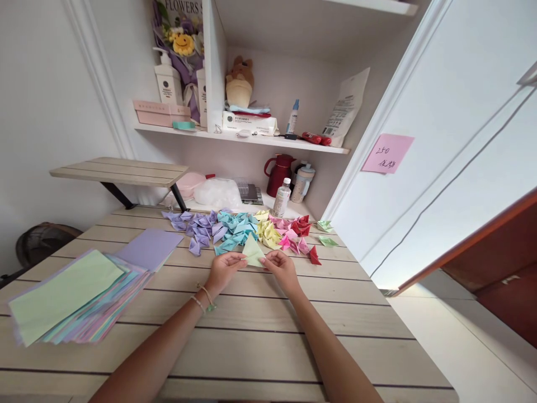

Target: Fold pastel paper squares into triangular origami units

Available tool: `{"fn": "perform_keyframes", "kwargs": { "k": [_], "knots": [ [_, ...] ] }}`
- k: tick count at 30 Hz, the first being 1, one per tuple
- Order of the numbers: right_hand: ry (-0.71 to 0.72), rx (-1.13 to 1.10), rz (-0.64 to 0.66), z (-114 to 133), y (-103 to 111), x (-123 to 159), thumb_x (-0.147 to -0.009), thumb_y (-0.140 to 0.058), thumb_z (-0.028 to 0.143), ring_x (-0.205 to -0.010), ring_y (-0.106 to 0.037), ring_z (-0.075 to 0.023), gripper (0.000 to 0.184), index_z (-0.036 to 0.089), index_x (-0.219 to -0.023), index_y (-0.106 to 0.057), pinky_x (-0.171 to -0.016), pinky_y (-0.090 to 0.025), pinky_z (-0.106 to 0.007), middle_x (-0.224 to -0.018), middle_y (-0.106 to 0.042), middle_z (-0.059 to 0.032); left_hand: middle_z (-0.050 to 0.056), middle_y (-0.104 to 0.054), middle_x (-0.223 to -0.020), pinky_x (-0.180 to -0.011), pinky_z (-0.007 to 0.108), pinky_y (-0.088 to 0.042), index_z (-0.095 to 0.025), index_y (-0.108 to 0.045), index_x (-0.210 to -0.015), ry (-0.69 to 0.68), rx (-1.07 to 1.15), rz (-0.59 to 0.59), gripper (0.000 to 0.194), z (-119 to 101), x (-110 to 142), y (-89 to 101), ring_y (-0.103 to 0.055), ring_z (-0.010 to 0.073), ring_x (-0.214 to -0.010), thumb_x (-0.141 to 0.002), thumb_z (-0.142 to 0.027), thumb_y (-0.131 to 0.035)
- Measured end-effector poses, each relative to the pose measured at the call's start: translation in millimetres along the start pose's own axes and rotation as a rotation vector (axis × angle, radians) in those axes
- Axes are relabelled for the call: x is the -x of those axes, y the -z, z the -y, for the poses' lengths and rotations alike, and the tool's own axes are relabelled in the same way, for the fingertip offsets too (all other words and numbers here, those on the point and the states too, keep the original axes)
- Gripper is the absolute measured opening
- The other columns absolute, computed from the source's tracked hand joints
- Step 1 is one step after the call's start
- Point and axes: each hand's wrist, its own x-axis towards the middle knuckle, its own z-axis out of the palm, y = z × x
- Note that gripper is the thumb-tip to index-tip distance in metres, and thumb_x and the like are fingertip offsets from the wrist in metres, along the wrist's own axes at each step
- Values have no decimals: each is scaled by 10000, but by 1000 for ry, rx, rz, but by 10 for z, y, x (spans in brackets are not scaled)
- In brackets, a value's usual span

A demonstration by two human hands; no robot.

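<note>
- Folding the green paper [253, 250] looks like the step in hand; it already has a triangular outline, peak toward 12 o'clock, so I judge it partway to a finished shape.
- The green paper sits between the two hands, over the counter [251, 336], and serves here as the clock's centre.
- The left grip [225, 270] pinches its corner at 8 o'clock between thumb and fingers; the right grip [282, 268] pinches the corner at 4 o'clock.
- Folded paper shapes lie close by: purple ones [199, 226] toward 10 o'clock, blue ones [239, 226] at 11, yellow ones [268, 232] at 1, pink ones [289, 240] and red ones [301, 225] around 2.
- Two green shapes [328, 240] lie apart from these, around 3 o'clock, probably of the same colour group as this piece.
- The paper stack [67, 296] fans out near 8 o'clock, well apart from both hands.
- The next move likely calls for lining up the lower edges and pressing the crease flat, both thumbs working evenly so that the peak stays centred and the thin paper does not tear.
</note>
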Motion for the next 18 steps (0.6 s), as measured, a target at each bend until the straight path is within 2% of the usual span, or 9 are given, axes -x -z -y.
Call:
{"fn": "perform_keyframes", "kwargs": {
  "k": [3,5,8,11,13,18],
  "knots": [
    [-58,-118,41,8,-21,12,-585,-755,374,-643,-585,-154,481,193,-996,-583,-617,-471,-284,-712,-658,-12,31,-690,-683,-617,273,-523,-133,-623,-828,-3,46,37,326,-12,-4,-10,-648,160,-620,-566,-268,-762],
    [-71,-121,81,20,-15,16,-583,-760,351,-645,-588,-150,520,188,-1042,-578,-634,-464,-279,-709,-669,-13,35,-686,-712,-567,254,-499,-138,-589,-942,4,50,85,397,-17,-6,-10,-642,156,-608,-603,-281,-739],
    [-81,-74,113,38,6,18,-583,-760,335,-600,-565,-136,427,170,-959,-639,-593,-433,-250,-663,-663,-4,29,-671,-679,-506,227,-446,-130,-571,-1016,13,12,131,426,-10,-11,-1,-612,136,-544,-650,-302,-703],
    [-81,8,120,57,15,21,-641,-703,394,-502,-486,-105,269,150,-756,-695,-497,-363,-223,-549,-602,15,10,-633,-571,-503,218,-416,-110,-625,-891,10,-38,152,306,1,-16,5,-559,111,-499,-671,-316,-681],
    [-68,50,97,66,13,24,-653,-684,417,-486,-455,-99,273,146,-675,-701,-473,-331,-221,-531,-586,13,10,-626,-549,-519,220,-416,-110,-640,-844,16,-54,168,277,-2,-16,1,-548,110,-503,-676,-327,-675],
    [-117,6,32,60,1,37,-544,-767,394,-491,-463,-106,280,141,-643,-699,-472,-325,-226,-557,-618,-4,21,-639,-564,-548,235,-424,-111,-647,-834,52,-38,220,293,-19,-8,-12,-559,123,-527,-659,-342,-691]
  ]
}}
